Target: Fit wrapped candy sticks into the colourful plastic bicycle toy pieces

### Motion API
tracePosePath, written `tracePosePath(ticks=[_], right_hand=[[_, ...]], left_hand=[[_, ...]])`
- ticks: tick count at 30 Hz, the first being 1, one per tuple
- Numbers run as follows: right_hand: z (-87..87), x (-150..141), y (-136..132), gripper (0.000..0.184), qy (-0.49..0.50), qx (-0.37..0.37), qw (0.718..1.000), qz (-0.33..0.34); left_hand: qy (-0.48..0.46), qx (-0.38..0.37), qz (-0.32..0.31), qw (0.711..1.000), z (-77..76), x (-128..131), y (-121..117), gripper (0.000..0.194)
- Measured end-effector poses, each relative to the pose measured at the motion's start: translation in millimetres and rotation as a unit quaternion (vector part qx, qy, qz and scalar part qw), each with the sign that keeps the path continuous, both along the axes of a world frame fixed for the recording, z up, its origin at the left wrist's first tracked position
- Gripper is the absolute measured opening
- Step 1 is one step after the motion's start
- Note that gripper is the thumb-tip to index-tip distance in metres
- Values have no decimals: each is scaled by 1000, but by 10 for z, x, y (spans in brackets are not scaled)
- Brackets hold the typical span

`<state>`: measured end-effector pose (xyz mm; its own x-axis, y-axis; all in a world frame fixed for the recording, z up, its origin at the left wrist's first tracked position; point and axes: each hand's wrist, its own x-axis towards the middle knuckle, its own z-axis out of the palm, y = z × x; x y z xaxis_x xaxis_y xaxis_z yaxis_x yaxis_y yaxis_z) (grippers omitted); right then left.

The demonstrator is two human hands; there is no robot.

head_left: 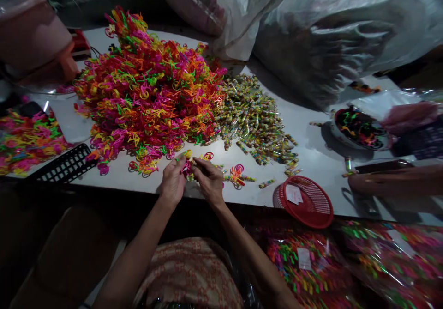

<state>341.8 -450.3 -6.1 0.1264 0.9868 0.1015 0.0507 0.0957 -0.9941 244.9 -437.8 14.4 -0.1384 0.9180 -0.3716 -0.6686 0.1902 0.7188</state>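
Observation:
My left hand (173,179) is closed on small plastic toy pieces, with yellow and magenta parts showing at the fingertips. Close beside it, my right hand (209,179) pinches at the same pieces; what exactly lies between its fingers is hidden. Just beyond both hands rises a big heap of bright plastic toy pieces (152,96), some with ring-like wheels. To its right spreads a pile of small patterned tubes (252,115) in shiny wrap. A few loose pieces (237,175) and a single tube (266,183) lie right of my right hand.
A red plastic basket (313,202) with a paper label overhangs the table's front edge. Bags of coloured pieces (294,263) sit below. At right stands a bowl (360,129); at left, a black grid tray (65,163) and a bucket (34,32). Large plastic sacks (328,36) line the back.

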Motion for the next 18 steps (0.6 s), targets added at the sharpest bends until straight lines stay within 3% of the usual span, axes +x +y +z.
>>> tracePosePath(ticks=[3, 9, 18], right_hand=[[66, 100, 29, 30, 48, -66, 997, 14], [230, 326, 99, 26, 119, -161, 971, 130], [237, 549, 157, 18, 148, -185, 948, 211]], left_hand=[[16, -11, -60, 998, -9, -89, -64, 32], [32, -16, -121, 992, 22, -217, -91, 29], [27, -20, -216, 976, 66, -206, -146, 31]])
